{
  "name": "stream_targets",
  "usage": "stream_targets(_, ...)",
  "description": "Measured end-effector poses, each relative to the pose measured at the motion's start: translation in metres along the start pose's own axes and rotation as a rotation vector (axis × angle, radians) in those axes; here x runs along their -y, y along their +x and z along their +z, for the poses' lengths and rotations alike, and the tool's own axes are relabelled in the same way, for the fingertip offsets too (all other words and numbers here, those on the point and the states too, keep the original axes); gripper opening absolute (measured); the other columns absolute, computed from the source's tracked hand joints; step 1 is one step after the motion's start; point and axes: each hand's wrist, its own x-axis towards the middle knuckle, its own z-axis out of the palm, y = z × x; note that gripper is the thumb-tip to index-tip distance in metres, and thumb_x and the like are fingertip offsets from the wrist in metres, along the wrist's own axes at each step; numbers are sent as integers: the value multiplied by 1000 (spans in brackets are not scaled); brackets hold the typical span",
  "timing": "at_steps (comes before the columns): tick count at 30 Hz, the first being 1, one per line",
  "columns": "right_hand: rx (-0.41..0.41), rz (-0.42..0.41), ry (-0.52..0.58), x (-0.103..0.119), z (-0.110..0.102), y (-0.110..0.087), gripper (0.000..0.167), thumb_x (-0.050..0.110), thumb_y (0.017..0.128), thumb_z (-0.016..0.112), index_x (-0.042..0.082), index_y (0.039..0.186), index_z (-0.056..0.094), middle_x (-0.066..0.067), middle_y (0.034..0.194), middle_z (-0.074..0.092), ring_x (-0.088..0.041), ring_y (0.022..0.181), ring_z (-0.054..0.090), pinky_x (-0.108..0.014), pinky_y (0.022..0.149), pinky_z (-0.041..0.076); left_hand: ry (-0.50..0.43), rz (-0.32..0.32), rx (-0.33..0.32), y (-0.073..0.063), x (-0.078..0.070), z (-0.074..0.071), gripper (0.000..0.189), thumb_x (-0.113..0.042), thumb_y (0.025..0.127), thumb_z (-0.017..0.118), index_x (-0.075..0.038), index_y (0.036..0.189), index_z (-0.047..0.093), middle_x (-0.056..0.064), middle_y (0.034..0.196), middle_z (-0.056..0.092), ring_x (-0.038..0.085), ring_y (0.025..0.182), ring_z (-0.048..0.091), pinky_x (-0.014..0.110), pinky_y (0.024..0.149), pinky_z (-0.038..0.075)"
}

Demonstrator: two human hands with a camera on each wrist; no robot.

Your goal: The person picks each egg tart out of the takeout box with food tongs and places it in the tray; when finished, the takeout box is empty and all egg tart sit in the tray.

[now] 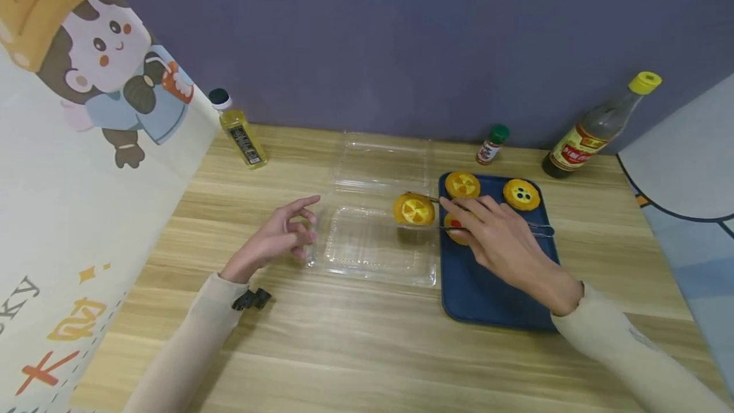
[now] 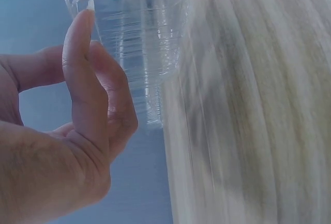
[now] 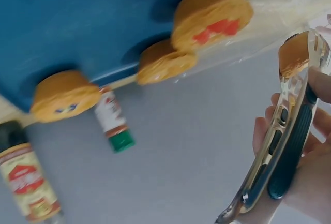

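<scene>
My right hand [image 1: 504, 241] grips metal tongs [image 3: 282, 154] with dark handle grips. Between the tongs' ends is an egg tart [image 1: 414, 210] with a yellow and orange wedge pattern, held above the right part of a clear plastic box [image 1: 373, 244]. The box lies with its lid [image 1: 383, 161] folded back. At the box's left edge is my left hand [image 1: 275, 234], fingers loosely bent; in the left wrist view a fingertip [image 2: 89, 14] appears at the plastic rim, though contact is hard to tell. Under the right hand, a red-topped tart [image 3: 212, 19] is partly hidden in the head view.
A blue tray [image 1: 487, 295] right of the box bears the red-topped tart, a wedge-patterned tart [image 1: 462, 185] and a tart with dark dots [image 1: 522, 194]. Behind stand a green-capped shaker [image 1: 492, 145], a yellow-capped sauce bottle [image 1: 585, 139] and, far left, an oil bottle [image 1: 243, 136].
</scene>
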Motion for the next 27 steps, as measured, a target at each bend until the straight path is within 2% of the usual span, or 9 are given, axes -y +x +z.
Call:
stream_targets(2,-24,14,-12,-6,-5,-8,62,19,92,77,13,151,56,-11,133,68,-31,104,63,-44,73,59,-1,1,3,0,1,-1,87,12,90,61,-10,166,24,23,132,46,16,82,62,30,61,66)
stream_targets(7,-66,86,-37,-22,-21,-31,64,19,91,76,13,151,56,-17,127,69,-37,105,64,-52,80,59,14,13,24,-2,4,-5,85,9,92,61,-9,166,23,25,134,44,15,84,61,29,62,65)
stream_targets(14,-57,205,-90,-52,-38,-72,61,17,93,76,11,150,56,-19,128,68,-42,107,62,-57,80,56,11,22,39,-4,6,-8,86,10,92,58,-9,166,21,28,137,42,18,88,64,28,65,65)
stream_targets(18,-21,271,-114,-67,-39,-98,67,13,88,80,11,150,56,-18,126,68,-44,107,61,-57,77,55,-5,16,43,-5,7,-9,88,11,90,59,-10,167,21,28,138,42,19,88,64,28,66,66)
stream_targets(21,-2,308,-111,-74,-36,-117,65,12,88,80,10,149,58,-20,124,69,-44,105,62,-60,74,55,-7,11,47,-4,7,-8,88,12,90,58,-10,166,22,26,138,43,20,90,65,29,67,66)
stream_targets(27,26,333,-106,-76,-28,-143,61,15,89,79,10,147,59,-21,122,70,-44,104,64,-62,68,56,-13,8,59,-1,5,-8,89,14,89,57,-9,167,21,25,136,43,20,91,65,31,68,67)
